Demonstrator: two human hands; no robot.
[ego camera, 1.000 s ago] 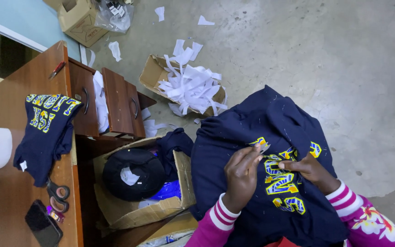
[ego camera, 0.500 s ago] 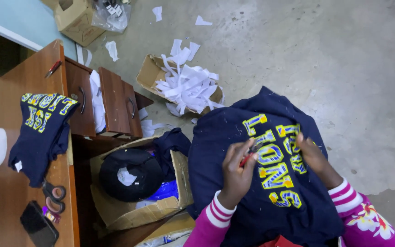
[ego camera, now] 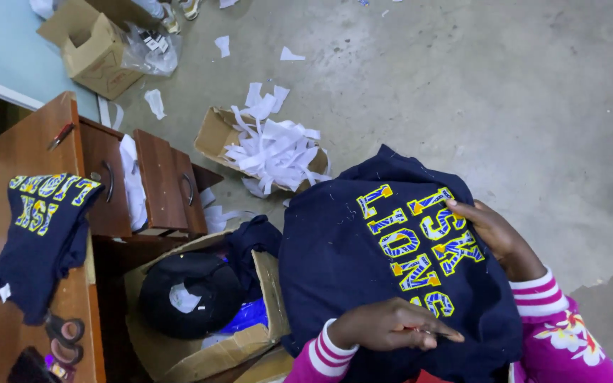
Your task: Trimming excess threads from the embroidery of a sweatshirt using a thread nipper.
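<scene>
On the person's lap, near and right of centre, lies the navy shirt (ego camera: 342,255), spread flat with yellow-and-blue appliqué letters (ego camera: 420,245) facing up. The step looks like trimming or checking the lettering; the next move would call for steady cloth and fine finger work. The left hand (ego camera: 388,325) pinches something thin, too small to identify. The right hand (ego camera: 494,234) grips the shirt's far edge. Left stands a cardboard box (ego camera: 200,340).
</scene>
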